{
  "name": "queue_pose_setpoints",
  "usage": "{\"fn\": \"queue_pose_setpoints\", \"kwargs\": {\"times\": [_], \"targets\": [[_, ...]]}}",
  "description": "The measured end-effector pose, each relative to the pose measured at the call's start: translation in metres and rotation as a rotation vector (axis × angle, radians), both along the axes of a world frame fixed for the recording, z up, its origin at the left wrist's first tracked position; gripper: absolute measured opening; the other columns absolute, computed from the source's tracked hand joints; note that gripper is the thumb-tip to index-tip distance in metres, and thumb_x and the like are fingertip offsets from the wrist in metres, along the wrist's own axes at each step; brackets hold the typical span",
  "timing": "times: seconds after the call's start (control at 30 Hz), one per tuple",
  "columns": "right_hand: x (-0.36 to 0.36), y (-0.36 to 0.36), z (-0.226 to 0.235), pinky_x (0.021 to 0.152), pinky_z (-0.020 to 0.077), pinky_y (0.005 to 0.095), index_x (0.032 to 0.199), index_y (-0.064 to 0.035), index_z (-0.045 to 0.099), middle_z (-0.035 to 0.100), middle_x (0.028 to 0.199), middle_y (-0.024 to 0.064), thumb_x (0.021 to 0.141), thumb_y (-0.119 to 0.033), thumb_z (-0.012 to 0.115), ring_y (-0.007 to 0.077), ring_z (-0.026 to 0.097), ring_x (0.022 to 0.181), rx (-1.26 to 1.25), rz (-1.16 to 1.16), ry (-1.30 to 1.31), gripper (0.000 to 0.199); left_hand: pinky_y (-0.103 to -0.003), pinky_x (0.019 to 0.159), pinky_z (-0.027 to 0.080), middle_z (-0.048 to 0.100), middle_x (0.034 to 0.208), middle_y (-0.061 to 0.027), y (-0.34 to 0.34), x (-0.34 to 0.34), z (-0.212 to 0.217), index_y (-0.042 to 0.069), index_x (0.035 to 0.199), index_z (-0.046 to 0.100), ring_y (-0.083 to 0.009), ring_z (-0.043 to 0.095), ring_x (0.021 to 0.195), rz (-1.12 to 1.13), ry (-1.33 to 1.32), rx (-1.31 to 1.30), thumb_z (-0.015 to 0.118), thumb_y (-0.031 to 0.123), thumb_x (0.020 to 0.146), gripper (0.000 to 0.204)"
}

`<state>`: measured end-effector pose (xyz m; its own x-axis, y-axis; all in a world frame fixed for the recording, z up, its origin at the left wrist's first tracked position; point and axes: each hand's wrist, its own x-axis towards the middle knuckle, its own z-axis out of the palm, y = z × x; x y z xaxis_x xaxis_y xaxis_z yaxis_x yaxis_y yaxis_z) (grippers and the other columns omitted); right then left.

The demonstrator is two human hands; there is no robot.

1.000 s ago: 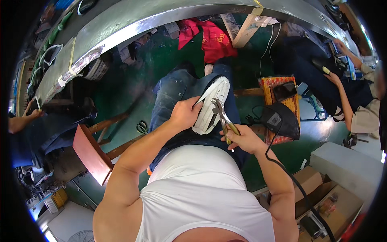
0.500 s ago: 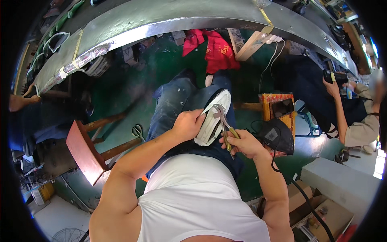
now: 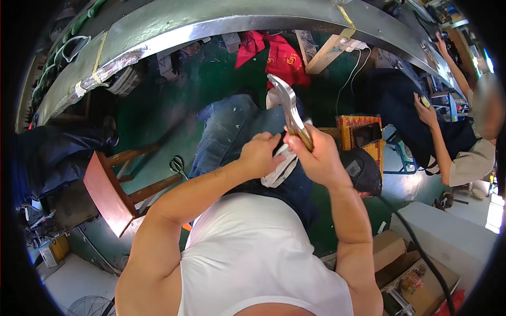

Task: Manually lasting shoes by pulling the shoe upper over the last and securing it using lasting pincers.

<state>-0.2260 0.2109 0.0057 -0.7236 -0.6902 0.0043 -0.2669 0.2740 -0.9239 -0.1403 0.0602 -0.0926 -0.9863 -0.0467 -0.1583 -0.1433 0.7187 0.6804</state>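
Centre frame, above the lap: right hand (image 3: 318, 158) fisted around shiny curved metal pliers (image 3: 289, 108), head raised toward upper centre. Left hand (image 3: 259, 154) curled, fingers clamping the pale, smooth-soled shoe (image 3: 279, 167) on denim-clad knees.

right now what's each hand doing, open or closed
Left hand: closed, gripping the white shoe on the lap.
Right hand: closed around the handles of the metal pliers, raised above the shoe.
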Motion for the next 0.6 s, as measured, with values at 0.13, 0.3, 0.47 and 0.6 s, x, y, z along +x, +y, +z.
{"fn": "queue_pose_setpoints", "kwargs": {"times": [0.13, 0.3, 0.47, 0.6], "targets": [[0.001, 0.048, -0.009, 0.060, 0.0484, 0.0259, 0.115, 0.0032, 0.059, 0.067, 0.088, 0.0071, 0.096, -0.015, 0.058, 0.0126, 0.060, 0.073, 0.358, 0.106, -0.360, 0.026, -0.038, 0.085, 0.051, 0.063, 0.106, -0.0172, -0.027, -0.001, -0.010, 0.004, 0.129, 0.060, -0.0335, 0.064, 0.098, 0.130, -0.029, 0.104, 0.073, 0.034, 0.082, 0.057], [0.026, 0.069, -0.057, 0.062, 0.0549, 0.0271, 0.126, 0.0042, 0.054, 0.064, 0.112, 0.0134, 0.097, -0.018, 0.059, 0.0191, 0.065, 0.091, 0.136, -0.014, -1.111, 0.037, -0.036, 0.084, 0.051, 0.063, 0.104, -0.0162, -0.032, -0.002, -0.010, 0.003, 0.128, 0.060, -0.0310, 0.064, 0.095, 0.123, -0.093, 0.165, 0.073, 0.033, 0.082, 0.056], [0.026, 0.061, -0.073, 0.061, 0.0508, 0.0273, 0.118, 0.0034, 0.057, 0.066, 0.100, 0.0091, 0.097, -0.020, 0.059, 0.0181, 0.064, 0.081, -0.047, -0.039, -1.261, 0.032, -0.036, 0.084, 0.050, 0.062, 0.103, -0.0154, -0.032, -0.002, -0.012, 0.006, 0.129, 0.060, -0.0304, 0.064, 0.095, 0.107, -0.114, 0.152, 0.073, 0.032, 0.082, 0.055], [0.024, 0.041, -0.079, 0.056, 0.0467, 0.0307, 0.091, 0.0011, 0.062, 0.061, 0.066, 0.0066, 0.092, -0.013, 0.058, 0.0139, 0.061, 0.065, 0.396, 0.052, -0.161, 0.015, -0.037, 0.084, 0.050, 0.061, 0.105, -0.0155, -0.031, -0.007, -0.013, 0.005, 0.127, 0.060, -0.0303, 0.063, 0.095, 0.054, -0.133, 0.089, 0.073, 0.031, 0.082, 0.053]]}}
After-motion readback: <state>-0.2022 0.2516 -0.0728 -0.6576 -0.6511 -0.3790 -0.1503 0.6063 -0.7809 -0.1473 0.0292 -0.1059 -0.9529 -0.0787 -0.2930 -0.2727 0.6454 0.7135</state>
